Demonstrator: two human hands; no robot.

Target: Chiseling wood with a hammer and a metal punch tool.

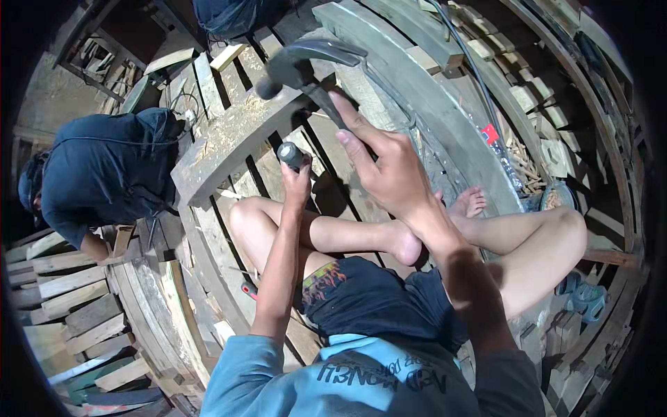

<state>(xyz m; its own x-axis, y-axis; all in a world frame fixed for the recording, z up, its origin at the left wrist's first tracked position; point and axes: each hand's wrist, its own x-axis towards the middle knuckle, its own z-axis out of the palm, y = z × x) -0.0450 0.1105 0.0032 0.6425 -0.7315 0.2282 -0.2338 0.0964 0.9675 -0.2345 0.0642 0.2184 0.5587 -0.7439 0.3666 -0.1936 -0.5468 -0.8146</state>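
Bent co-worker [114,163], blue-grey sandals [588,301], stacked boards [92,321]

Left hand [297,183] masks most of the round-ended tool [290,154], maybe a chisel! Top edge cuts off dark clothing [229,15].

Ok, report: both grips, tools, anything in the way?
Right grip: claw hammer, raised. Left grip: round-ended tool, tip hidden. Shavings on curved timber; co-worker at left, apart from both tools.

Passage: gap between left hand [297,182] and right hand [389,170]. Obstacles: hammer [297,68] across far end; curved timber [233,135] beyond; legs [347,234] below.
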